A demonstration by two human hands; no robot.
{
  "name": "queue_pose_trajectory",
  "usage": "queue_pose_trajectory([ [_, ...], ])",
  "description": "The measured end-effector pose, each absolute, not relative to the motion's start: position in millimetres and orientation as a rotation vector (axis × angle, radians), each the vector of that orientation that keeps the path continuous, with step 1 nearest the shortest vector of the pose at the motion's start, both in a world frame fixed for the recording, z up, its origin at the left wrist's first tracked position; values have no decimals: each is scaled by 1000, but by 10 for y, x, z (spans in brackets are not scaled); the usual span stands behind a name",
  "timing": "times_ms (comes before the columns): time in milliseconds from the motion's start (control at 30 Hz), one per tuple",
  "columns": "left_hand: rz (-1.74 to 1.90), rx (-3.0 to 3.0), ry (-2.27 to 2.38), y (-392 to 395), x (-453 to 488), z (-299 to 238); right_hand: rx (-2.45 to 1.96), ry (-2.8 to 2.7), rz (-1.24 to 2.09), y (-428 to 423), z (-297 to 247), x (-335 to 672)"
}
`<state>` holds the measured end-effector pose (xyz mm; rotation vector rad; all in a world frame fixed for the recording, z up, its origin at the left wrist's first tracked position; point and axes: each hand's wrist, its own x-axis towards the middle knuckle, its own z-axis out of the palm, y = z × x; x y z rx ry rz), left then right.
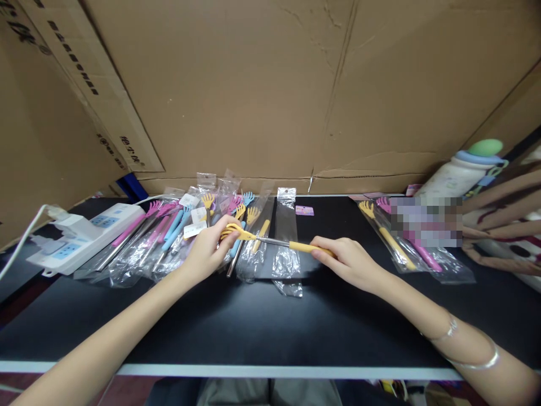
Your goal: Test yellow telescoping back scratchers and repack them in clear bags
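A yellow back scratcher (pixel 274 242) with a metal rod spans the space between my two hands, above the table. My left hand (pixel 209 248) is closed around its claw-shaped head. The fingers of my right hand (pixel 344 259) grip the end of its yellow handle. Just behind the rod lies a flat clear plastic bag (pixel 286 217) with a hanging hole at its top. Beside it, near my left hand, another bagged yellow back scratcher (pixel 261 235) rests among several pink, blue and yellow ones.
A white power strip (pixel 91 234) with plugs sits at the left. Two bagged back scratchers (pixel 393 242) lie at the right, near a white bottle (pixel 454 177) and another person's arm (pixel 502 208). Cardboard (pixel 253 96) walls the back. A small printed card (pixel 305 210) lies behind the bag.
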<state>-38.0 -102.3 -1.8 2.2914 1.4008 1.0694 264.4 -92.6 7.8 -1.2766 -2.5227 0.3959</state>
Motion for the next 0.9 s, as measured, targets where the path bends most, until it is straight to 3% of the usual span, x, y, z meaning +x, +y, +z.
queue_pose_trajectory([
  [233, 1009, 2234, 1364, -1045, -381, 3, -1308, -2489, 487, -891, 35, 2643],
  [467, 895, 2274, 1382, -1067, -421, 122, -1192, -2371, 807, -849, 139, 2699],
  [767, 1176, 1855, 1194, -1018, -395, 33, -1060, -2165, 1266, -867, -11, 2629],
  [900, 1173, 1749, 1168, -1048, -299, 26, -1026, -2179, 1298, -897, -112, 2543],
])
